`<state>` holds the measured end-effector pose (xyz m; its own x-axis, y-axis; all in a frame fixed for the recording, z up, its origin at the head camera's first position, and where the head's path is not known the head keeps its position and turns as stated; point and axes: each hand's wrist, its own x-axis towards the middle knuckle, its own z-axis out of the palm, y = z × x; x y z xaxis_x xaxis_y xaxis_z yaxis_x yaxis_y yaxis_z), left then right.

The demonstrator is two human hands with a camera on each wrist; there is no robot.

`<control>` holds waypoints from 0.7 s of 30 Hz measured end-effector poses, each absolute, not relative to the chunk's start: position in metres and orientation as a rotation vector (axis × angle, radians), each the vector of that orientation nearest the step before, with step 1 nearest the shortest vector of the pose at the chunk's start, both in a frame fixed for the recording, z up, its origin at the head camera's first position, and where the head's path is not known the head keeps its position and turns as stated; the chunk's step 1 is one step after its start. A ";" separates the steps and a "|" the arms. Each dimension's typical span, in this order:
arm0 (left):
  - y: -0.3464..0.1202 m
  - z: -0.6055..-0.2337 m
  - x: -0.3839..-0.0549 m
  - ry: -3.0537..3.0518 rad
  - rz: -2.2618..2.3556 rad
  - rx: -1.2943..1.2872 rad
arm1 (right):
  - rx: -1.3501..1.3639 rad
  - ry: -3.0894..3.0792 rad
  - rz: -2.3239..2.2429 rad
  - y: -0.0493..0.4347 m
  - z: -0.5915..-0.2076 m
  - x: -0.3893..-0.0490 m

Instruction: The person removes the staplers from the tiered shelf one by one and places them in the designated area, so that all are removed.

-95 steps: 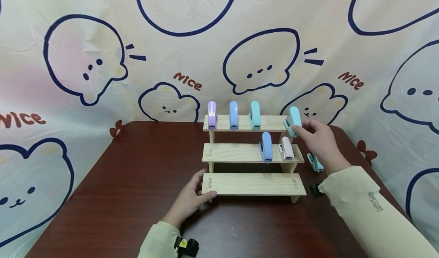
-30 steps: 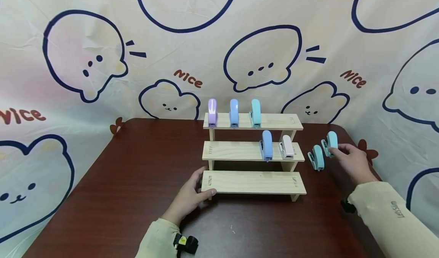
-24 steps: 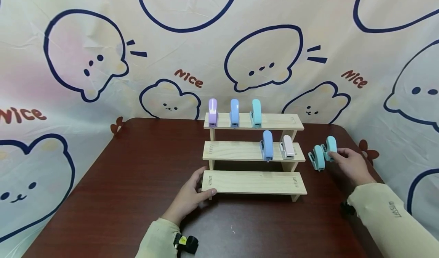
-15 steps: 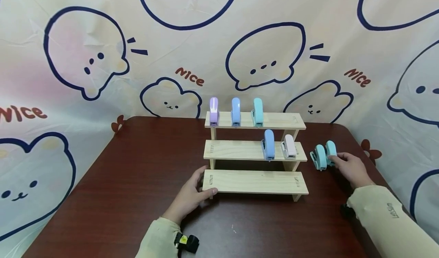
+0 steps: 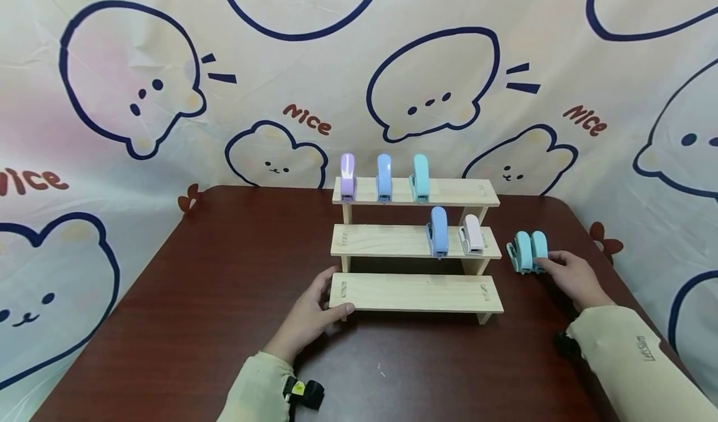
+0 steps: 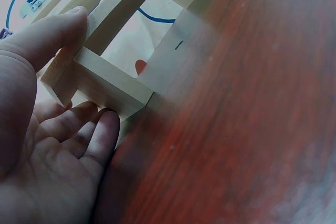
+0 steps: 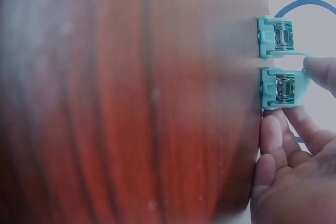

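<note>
My right hand (image 5: 576,278) pinches a teal mini stapler (image 5: 540,246) between thumb and fingers, on the table to the right of the wooden rack. Close beside it on the left stands a second teal stapler (image 5: 522,251). In the right wrist view, the held stapler (image 7: 283,87) shows its front end, level with the other stapler (image 7: 277,38). My left hand (image 5: 308,317) grips the left end of the three-tier wooden rack (image 5: 415,292) at its lowest board. Its thumb lies on the board, and its fingers (image 6: 102,137) reach round by the support leg.
On the top board stand a purple stapler (image 5: 348,177), a blue stapler (image 5: 384,177) and a teal stapler (image 5: 420,177). The middle board bears a larger blue stapler (image 5: 439,232) and a whitish stapler (image 5: 472,234). A patterned cloth (image 5: 269,85) hangs behind the dark wooden table (image 5: 224,285).
The right hand has carried the teal stapler from the top board's right end down to the table, beside the other teal one. The left hand keeps its hold on the rack.
</note>
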<state>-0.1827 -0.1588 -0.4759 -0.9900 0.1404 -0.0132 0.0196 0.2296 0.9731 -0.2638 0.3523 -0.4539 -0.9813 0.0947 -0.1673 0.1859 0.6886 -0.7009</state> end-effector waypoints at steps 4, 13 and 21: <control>-0.159 -0.475 -0.183 2.400 1.877 0.141 | 0.227 2.786 -1.201 0.351 -0.456 -0.262; -0.159 -0.475 -0.185 2.362 1.880 0.132 | 0.312 2.838 -1.328 0.349 -0.464 -0.256; -0.159 -0.475 -0.182 2.365 1.882 0.124 | 0.394 2.906 -1.361 0.340 -0.471 -0.249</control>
<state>-0.1824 -0.1589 -0.4749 -0.9898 0.1363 -0.0406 -0.0089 0.2252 0.9743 -0.2494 0.3397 -0.4709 -0.9662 0.2569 -0.0199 0.1798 0.6169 -0.7662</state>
